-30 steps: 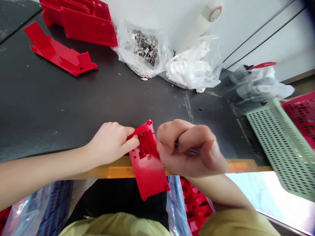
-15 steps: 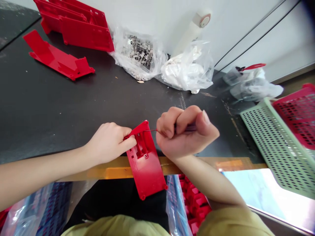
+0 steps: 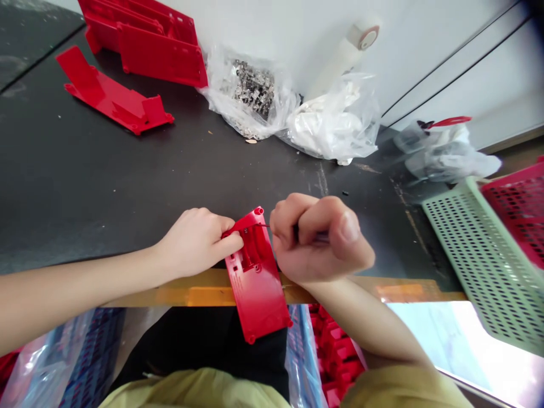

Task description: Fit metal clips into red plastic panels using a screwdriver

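On the far left of the black work table [image 3: 127, 181], two glossy red plastic panels [image 3: 159, 51] and a red moulded piece with bent sides [image 3: 113, 93] are lying. Nearer to the person, the left hand [image 3: 198, 243] holds in a narrow, closed grip the top end of a red plastic housing part [image 3: 257, 277], which has ribs, round posts and small square holes. Some small marks on it are too small for reading. This part lies tilted and goes over the orange strip [image 3: 212, 294] on the table edge. The right hand [image 3: 318, 241] is closed in a tight fist around a slim dark handle, and its thin metal pin [image 3: 264, 225] reaches the top of the part. Behind are clear plastic bags, one with shiny metal clips [image 3: 253, 90], one with white soft material [image 3: 335, 119]. At far right stands a green perforated plastic basket [image 3: 480, 255] beside a red basket [image 3: 518, 209].
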Tool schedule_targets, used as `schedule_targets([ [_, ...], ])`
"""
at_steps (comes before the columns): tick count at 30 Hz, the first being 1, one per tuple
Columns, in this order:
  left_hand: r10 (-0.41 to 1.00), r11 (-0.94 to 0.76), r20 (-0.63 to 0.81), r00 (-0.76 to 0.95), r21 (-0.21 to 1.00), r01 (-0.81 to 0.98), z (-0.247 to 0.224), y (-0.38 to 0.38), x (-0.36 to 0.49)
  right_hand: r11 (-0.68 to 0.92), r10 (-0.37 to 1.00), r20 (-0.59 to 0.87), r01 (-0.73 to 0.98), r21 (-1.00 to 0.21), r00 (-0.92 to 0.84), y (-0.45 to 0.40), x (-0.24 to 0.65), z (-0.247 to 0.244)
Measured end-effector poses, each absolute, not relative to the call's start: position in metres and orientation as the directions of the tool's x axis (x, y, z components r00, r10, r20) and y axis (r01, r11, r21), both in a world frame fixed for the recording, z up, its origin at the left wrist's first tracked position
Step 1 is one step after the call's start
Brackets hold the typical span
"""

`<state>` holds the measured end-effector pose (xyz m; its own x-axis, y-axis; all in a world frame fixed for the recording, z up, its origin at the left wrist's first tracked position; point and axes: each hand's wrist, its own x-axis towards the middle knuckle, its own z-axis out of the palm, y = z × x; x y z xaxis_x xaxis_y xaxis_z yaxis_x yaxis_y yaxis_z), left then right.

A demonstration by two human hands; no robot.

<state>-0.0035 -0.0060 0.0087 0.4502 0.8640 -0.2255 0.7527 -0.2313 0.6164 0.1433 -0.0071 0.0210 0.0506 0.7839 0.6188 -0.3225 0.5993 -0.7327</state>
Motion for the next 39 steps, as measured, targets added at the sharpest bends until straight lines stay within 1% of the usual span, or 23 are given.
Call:
schedule_targets([
  [4,0.866,-0.242,-0.195,0.461,0.643,0.727,0.009,-0.005,-0.004,0.613,0.779,0.612,-0.376,-0.696,0.137,-0.002,0.139,0.017],
  [6,0.866,-0.239,-0.184,0.465,0.663,0.71,0.007,-0.005,-0.004,0.593,0.796,0.586,-0.39,-0.704,0.152,0.001,0.138,0.017],
  [8,0.868,-0.235,-0.178,0.464,0.675,0.699,0.006,-0.006,-0.004,0.545,0.834,0.527,-0.401,-0.736,0.167,0.006,0.138,0.017],
  [11,0.871,-0.239,-0.169,0.461,0.673,0.7,0.004,-0.008,-0.005,0.421,0.907,0.385,-0.42,-0.804,0.172,0.014,0.14,0.019],
  [13,0.872,-0.238,-0.166,0.459,0.677,0.697,0.002,-0.009,-0.006,0.382,0.924,0.343,-0.441,-0.812,0.168,0.018,0.144,0.023],
  [17,0.873,-0.193,-0.19,0.449,0.711,0.676,0.001,-0.008,-0.007,0.461,0.886,0.419,-0.456,-0.761,0.197,0.023,0.158,0.037],
  [23,0.847,-0.027,-0.302,0.437,0.797,0.603,0.006,-0.003,-0.008,0.398,0.917,0.326,-0.479,-0.783,0.229,0.026,0.171,0.037],
  [25,0.84,0.028,-0.335,0.427,0.812,0.583,0.006,-0.003,-0.009,0.454,0.891,0.381,-0.437,-0.777,0.247,0.025,0.17,0.033],
  [28,0.835,0.093,-0.373,0.405,0.821,0.563,0.006,-0.004,-0.008,0.577,0.814,0.516,-0.262,-0.774,0.266,0.021,0.169,0.031],
  [30,0.829,0.129,-0.394,0.396,0.825,0.551,0.006,-0.005,-0.008,0.584,0.805,0.544,-0.157,-0.796,0.237,0.017,0.171,0.032],
  [31,0.827,0.146,-0.404,0.391,0.826,0.545,0.006,-0.006,-0.007,0.564,0.82,0.532,-0.137,-0.814,0.212,0.015,0.171,0.033],
  [35,0.827,0.2,-0.43,0.361,0.827,0.525,0.006,-0.007,-0.006,0.513,0.856,0.487,-0.169,-0.841,0.174,0.014,0.174,0.035],
  [39,0.846,0.228,-0.425,0.321,0.833,0.504,0.007,-0.005,-0.005,0.531,0.845,0.501,-0.189,-0.826,0.188,0.018,0.176,0.036],
])
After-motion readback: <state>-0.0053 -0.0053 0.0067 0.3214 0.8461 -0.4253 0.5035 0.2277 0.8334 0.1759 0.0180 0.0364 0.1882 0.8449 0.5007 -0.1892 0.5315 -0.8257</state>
